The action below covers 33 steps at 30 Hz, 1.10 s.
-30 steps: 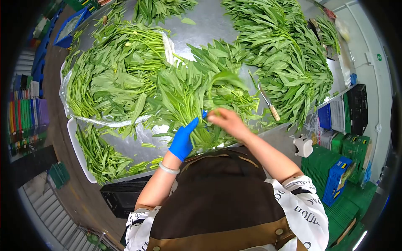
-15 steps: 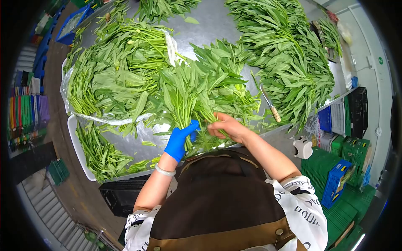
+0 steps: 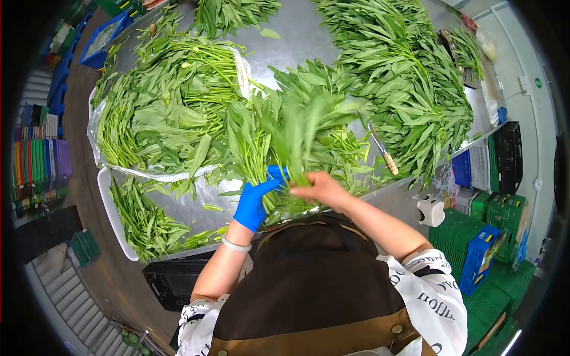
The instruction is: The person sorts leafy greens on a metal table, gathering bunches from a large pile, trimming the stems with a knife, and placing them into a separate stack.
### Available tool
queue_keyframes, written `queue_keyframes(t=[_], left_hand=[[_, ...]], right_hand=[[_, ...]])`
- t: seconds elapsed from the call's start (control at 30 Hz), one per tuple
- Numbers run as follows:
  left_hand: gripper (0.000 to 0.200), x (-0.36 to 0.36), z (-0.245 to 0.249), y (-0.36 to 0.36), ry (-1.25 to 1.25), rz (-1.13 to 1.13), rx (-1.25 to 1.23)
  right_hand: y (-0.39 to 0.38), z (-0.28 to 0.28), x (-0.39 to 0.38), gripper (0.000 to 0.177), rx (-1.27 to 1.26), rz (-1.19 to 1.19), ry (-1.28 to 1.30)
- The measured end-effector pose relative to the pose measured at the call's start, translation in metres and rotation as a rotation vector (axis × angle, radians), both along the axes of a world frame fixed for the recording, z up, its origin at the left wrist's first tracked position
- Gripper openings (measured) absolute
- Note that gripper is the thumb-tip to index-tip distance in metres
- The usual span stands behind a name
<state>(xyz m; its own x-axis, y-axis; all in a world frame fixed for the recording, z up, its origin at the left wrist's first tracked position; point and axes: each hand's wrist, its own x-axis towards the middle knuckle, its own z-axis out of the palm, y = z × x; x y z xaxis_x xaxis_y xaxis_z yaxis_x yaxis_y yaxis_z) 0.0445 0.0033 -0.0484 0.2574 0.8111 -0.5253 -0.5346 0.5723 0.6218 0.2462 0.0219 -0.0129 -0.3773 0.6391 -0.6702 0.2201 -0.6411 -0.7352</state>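
Observation:
My left hand [image 3: 256,199], in a blue glove, grips the stems of a bunch of leafy greens [image 3: 256,133] that fans out over the steel table [image 3: 297,35]. My bare right hand [image 3: 320,188] sits right beside it and holds a few more leafy stems [image 3: 300,127], which stand up blurred against the bunch. Both hands meet at the near table edge, just in front of my brown apron.
A big heap of greens on clear plastic [image 3: 160,107] lies to the left. A second heap [image 3: 409,77] fills the right side. A knife with a pale handle [image 3: 381,149] lies between bunch and right heap. A white tray [image 3: 113,213] holds trimmed greens. Green and blue crates [image 3: 481,249] stand below right.
My right hand has lifted a few stems upright and brought them against the bunch in my left hand. The left hand has stayed almost in place.

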Motion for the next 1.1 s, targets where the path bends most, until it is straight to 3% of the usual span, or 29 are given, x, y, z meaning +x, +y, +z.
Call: queue_keyframes(t=[0.03, 0.17, 0.27, 0.5, 0.6, 0.7, 0.77, 0.87, 0.93, 0.97, 1.07, 1.1], left_hand=[[0.034, 0.003, 0.001, -0.001, 0.027, 0.009, -0.002], [0.034, 0.002, 0.018, 0.000, 0.082, -0.045, -0.047], [0.035, -0.003, 0.011, -0.003, 0.075, -0.092, -0.014], [0.041, 0.001, 0.025, 0.003, 0.024, -0.024, 0.010], [0.036, -0.005, 0.029, 0.003, 0.048, -0.029, 0.033], [0.031, -0.013, 0.039, -0.004, 0.172, -0.070, 0.069], [0.031, -0.016, 0.041, -0.007, 0.293, -0.014, 0.060], [0.038, -0.051, 0.018, 0.006, 0.223, 0.240, 0.020], [0.052, -0.060, 0.021, 0.008, 0.090, 0.151, 0.037], [0.055, -0.058, 0.022, 0.005, 0.064, 0.110, 0.026], [0.062, -0.039, 0.039, 0.010, -0.014, 0.075, 0.090], [0.063, -0.035, 0.041, 0.011, -0.011, 0.048, 0.104]], right_hand=[[-0.004, -0.006, -0.002, 0.025, -0.067, 0.043, 0.128], [0.003, -0.004, -0.002, 0.021, -0.127, -0.032, 0.116], [0.005, 0.002, 0.004, 0.017, 0.057, -0.046, 0.075], [-0.002, 0.006, -0.015, 0.016, 0.108, -0.393, 0.193], [-0.003, 0.004, -0.020, 0.014, 0.125, -0.416, 0.202], [-0.004, 0.022, -0.006, 0.015, 0.067, -0.132, 0.282], [-0.004, 0.035, 0.009, 0.014, 0.025, -0.100, 0.382], [-0.002, 0.040, 0.035, 0.018, 0.097, -0.189, 0.570], [0.006, 0.036, 0.038, 0.020, 0.231, -0.321, 0.774], [0.007, 0.037, 0.039, 0.029, 0.171, -0.386, 0.769], [0.016, 0.039, 0.028, 0.038, 0.064, -0.222, 0.283], [0.016, 0.036, 0.020, 0.033, 0.060, -0.197, 0.307]])
